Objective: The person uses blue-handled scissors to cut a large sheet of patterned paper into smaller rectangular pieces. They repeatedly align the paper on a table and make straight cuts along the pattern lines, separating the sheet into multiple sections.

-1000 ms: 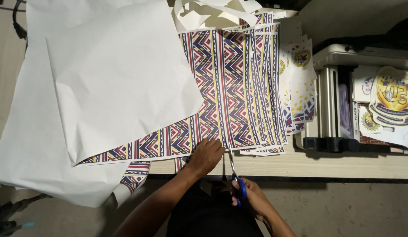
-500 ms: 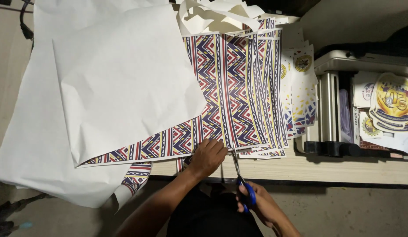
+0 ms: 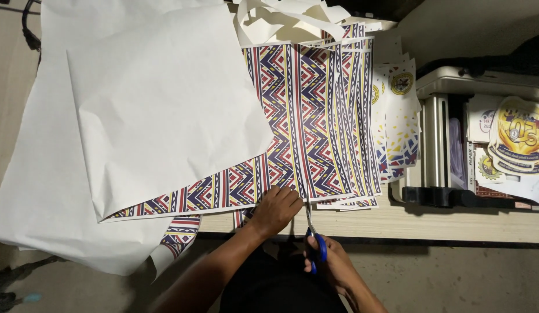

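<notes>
left hand [image 3: 276, 210] flat, fingers spread, pressing patterned sheet [image 3: 315, 122] at desk [image 3: 455, 220] front edge | right hand [image 3: 333, 266] gripping blue-handled scissors [image 3: 313, 235], blades at sheet's edge just beside left fingertips [image 3: 293, 197]

light: dim, warm, from above | paper: brightest | floor: shadowed | focus: sharp, slight grain

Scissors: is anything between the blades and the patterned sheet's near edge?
Nothing visible. The scissors in the right hand point at the patterned sheet; its near edge lies bare there. The left hand presses the sheet just beside the blades.
</notes>
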